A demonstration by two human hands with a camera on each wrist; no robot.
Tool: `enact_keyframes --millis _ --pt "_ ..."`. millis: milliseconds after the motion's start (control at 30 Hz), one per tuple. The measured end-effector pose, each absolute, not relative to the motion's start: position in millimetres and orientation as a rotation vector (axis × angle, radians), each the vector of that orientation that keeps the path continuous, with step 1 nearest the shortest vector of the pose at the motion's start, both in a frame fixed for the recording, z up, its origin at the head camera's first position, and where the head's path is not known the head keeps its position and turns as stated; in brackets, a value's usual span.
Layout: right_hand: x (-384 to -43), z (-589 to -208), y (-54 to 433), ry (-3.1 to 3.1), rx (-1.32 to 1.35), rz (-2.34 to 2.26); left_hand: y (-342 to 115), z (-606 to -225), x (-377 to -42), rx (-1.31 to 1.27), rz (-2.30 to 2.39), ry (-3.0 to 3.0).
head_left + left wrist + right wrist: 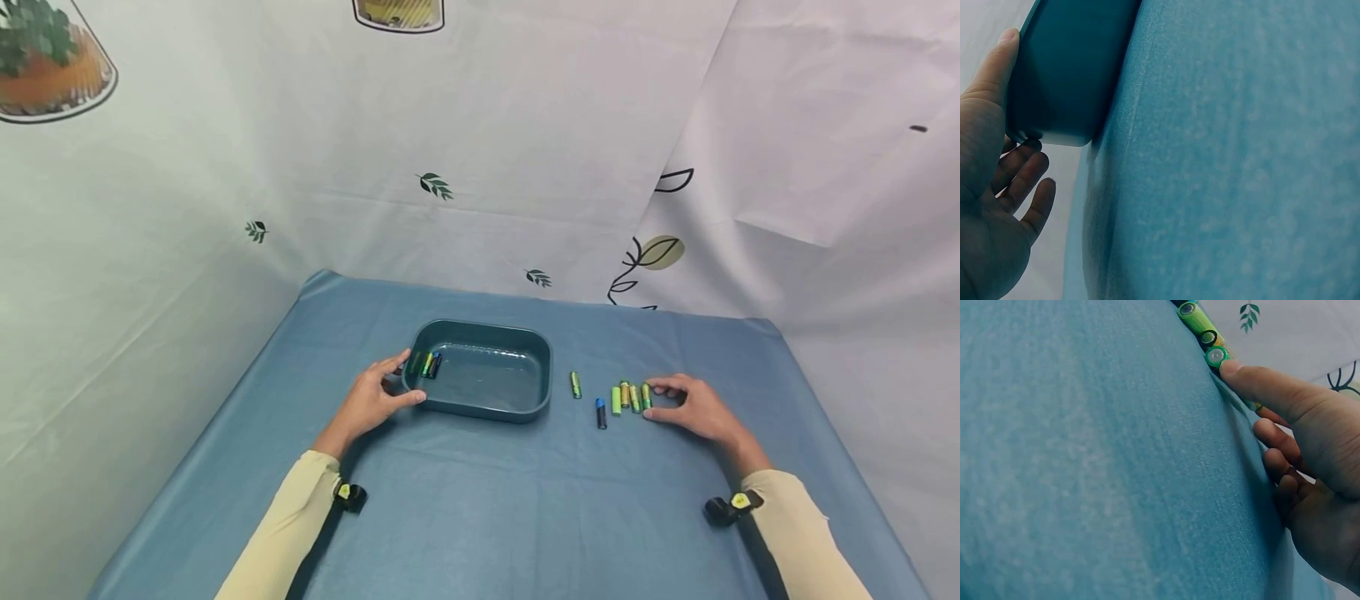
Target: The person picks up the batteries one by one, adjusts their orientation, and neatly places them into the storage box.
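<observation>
A dark teal rectangular dish (491,412) stands on the table, left of centre. My left hand (375,393) holds its left end, thumb at the front rim and fingers round the side; the left wrist view shows the thumb on the dish wall (1066,75). Inside, at the left, lie a green-yellow battery (427,364) and a dark battery (435,366). My right hand (692,406) pinches the rightmost green battery (647,396) of a short row between thumb and fingers. In the right wrist view the thumb touches that battery's end (1215,356).
Beside the held battery lie a green-gold battery (635,398), a brownish one (625,394) and a light green one (616,402). A black-and-blue battery (602,414) and a green battery (575,384) lie nearer the dish. Blue cloth (510,517) covers the table; patterned white sheets (525,150) hang behind.
</observation>
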State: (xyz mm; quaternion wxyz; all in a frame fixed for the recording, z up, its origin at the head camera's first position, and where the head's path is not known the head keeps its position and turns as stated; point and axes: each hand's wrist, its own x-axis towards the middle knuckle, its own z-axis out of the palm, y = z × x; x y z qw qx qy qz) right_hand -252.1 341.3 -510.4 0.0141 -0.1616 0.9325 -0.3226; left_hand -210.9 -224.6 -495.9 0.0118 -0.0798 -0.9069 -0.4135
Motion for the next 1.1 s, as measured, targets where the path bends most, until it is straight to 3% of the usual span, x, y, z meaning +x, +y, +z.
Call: enact_keyframes --millis 567,1100 --pt "-250 -498 330 3.031 -0.404 -1.161 -225 -496 -210 -0.237 -1.303 -2.826" --pt "-248 -456 267 3.118 -0.367 -1.168 -225 -497 -212 -0.243 -1.291 -2.821"
